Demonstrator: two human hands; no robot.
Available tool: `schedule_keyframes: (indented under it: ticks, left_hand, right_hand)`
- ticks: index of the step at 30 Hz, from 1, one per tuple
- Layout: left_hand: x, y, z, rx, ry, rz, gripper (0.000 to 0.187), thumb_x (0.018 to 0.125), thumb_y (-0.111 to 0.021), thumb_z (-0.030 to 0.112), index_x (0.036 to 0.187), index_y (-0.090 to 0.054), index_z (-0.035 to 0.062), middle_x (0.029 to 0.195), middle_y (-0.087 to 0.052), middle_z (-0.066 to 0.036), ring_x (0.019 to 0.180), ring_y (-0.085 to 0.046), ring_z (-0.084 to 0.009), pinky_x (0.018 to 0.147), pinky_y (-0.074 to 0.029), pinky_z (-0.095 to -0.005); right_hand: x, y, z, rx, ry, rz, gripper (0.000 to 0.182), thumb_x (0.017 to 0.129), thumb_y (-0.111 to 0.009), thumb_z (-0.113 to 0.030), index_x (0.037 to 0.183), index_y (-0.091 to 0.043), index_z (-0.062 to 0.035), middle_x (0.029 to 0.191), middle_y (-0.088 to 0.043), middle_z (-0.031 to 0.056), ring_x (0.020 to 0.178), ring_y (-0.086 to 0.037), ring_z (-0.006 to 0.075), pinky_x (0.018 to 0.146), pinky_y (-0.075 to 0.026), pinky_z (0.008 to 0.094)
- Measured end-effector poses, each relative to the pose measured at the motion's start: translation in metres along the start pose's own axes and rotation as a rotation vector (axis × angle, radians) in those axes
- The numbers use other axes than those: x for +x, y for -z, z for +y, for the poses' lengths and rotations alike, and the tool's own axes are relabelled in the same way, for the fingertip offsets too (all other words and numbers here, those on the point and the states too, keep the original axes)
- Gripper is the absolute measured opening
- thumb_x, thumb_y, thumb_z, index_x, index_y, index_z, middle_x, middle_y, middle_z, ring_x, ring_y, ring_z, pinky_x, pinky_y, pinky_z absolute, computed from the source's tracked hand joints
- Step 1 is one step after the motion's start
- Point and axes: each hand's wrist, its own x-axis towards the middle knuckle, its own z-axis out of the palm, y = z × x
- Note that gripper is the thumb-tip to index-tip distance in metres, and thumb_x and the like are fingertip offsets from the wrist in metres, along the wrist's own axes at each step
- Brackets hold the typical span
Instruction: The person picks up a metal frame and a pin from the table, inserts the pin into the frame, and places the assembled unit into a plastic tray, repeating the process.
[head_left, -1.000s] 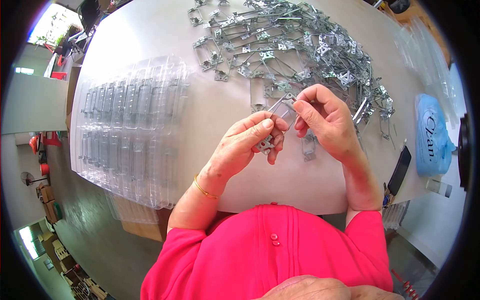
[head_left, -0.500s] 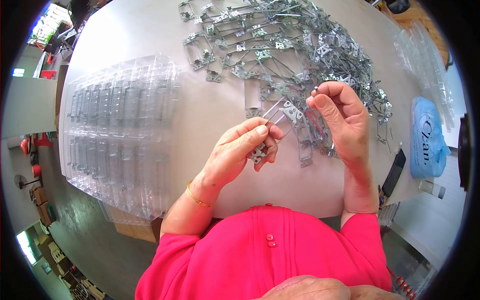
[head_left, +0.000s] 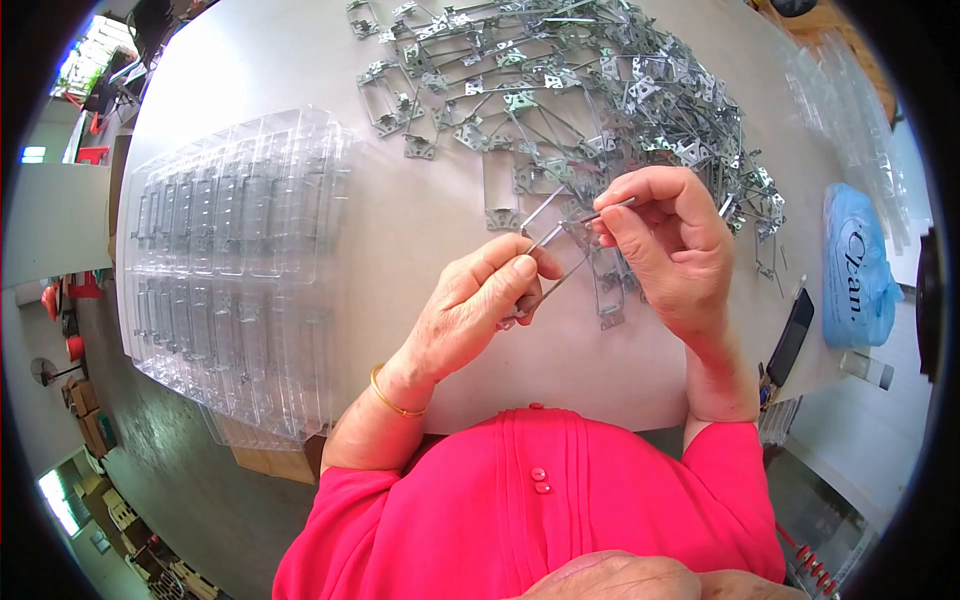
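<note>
My left hand (head_left: 465,310) is closed around a metal bracket frame (head_left: 545,207), whose thin rods slant up and to the right out of the fingers. Between the thumb and forefinger of my right hand (head_left: 675,245) is a thin metal rod (head_left: 614,207), its tip pointing left over the upper end of the frame. Part of the frame is hidden inside the left fingers. Just beyond both hands lies a large heap of similar metal bracket frames (head_left: 560,78), tangled together on the pale table (head_left: 420,215).
Clear plastic trays (head_left: 235,230) with metal parts in their slots are stacked at the left. To the right are a blue plastic bag (head_left: 860,270), a black phone-like object (head_left: 790,338), a clear cylinder (head_left: 866,370) and long clear plastic strips (head_left: 850,130).
My right hand has moved left and slightly down, bringing the rod over the frame. The frame in my left hand has turned to a more edge-on angle.
</note>
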Motion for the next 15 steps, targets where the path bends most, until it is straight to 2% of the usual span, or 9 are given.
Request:
schedule_keyframes:
  ticks: [12, 14, 15]
  left_hand:
    - [-0.0024, -0.0019, -0.0003, 0.082, -0.065, 0.02, 0.039, 0.109, -0.046, 0.031, 0.11, -0.066, -0.0024, 0.071, -0.054, 0.0, 0.063, -0.045, -0.0067, 0.057, -0.034, -0.0241]
    - [-0.0031, -0.0052, 0.0025, 0.324, -0.178, 0.104, 0.035, 0.109, -0.047, 0.026, 0.109, -0.065, -0.0039, 0.07, -0.053, -0.001, 0.063, -0.047, -0.0077, 0.058, -0.039, -0.0255]
    - [-0.0023, -0.0053, 0.0006, 0.325, -0.179, 0.103, 0.035, 0.109, -0.047, 0.026, 0.109, -0.065, -0.0039, 0.07, -0.053, -0.001, 0.063, -0.047, -0.0077, 0.058, -0.039, -0.0255]
  right_hand:
    - [0.0029, -0.0005, 0.0079, -0.138, 0.106, -0.002, 0.014, 0.093, -0.07, 0.003, 0.104, -0.063, -0.0025, 0.098, -0.069, 0.0041, 0.085, -0.066, 0.0083, 0.077, -0.054, 0.0235]
    - [0.0034, 0.0004, 0.0097, -0.246, 0.218, 0.005, 0.014, 0.092, -0.072, 0.001, 0.102, -0.063, -0.003, 0.092, -0.069, 0.0046, 0.081, -0.066, 0.0082, 0.073, -0.054, 0.0234]
    - [0.0032, 0.0014, 0.0087, -0.246, 0.219, 0.007, 0.014, 0.092, -0.072, 0.001, 0.102, -0.063, -0.003, 0.092, -0.069, 0.0046, 0.081, -0.066, 0.0082, 0.073, -0.054, 0.0234]
